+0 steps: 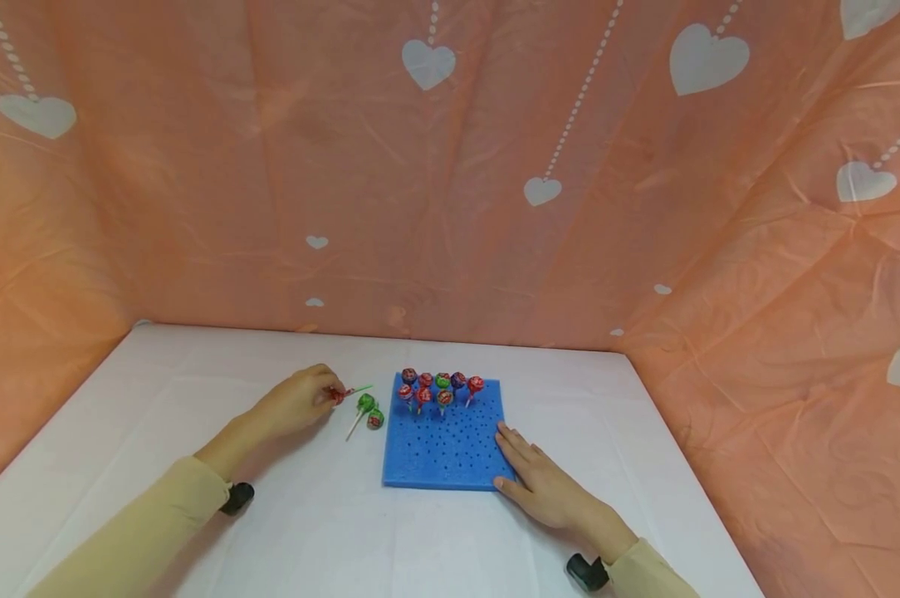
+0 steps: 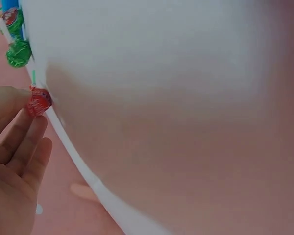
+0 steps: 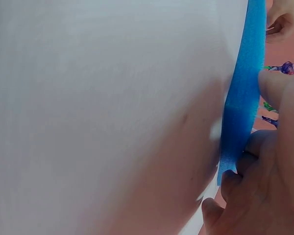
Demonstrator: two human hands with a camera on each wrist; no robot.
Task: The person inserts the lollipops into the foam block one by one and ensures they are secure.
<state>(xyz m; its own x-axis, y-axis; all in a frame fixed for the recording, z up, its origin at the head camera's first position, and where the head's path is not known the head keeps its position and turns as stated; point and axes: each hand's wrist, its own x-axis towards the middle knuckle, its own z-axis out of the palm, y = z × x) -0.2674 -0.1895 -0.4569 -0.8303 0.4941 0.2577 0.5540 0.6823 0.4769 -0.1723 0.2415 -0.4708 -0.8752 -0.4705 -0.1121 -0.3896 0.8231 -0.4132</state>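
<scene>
A blue foam board [image 1: 442, 453] dotted with holes lies on the white table [image 1: 330, 531]. Several wrapped lollipops [image 1: 441, 387] stand in its far rows. My left hand [image 1: 300, 402] pinches a red lollipop [image 1: 339, 395] with a green stick, just left of the board; the left wrist view shows the red lollipop [image 2: 38, 103] at my fingertips. Two green lollipops [image 1: 369, 410] lie loose on the table between that hand and the board. My right hand [image 1: 543, 482] rests flat with straight fingers on the board's near right corner, and its fingers touch the blue foam board [image 3: 242, 103].
A salmon cloth with white hearts [image 1: 495, 166] hangs behind and on both sides of the table. Black wrist mounts [image 1: 237, 497] sit on both forearms. Bare white tabletop stretches at the near left and far left.
</scene>
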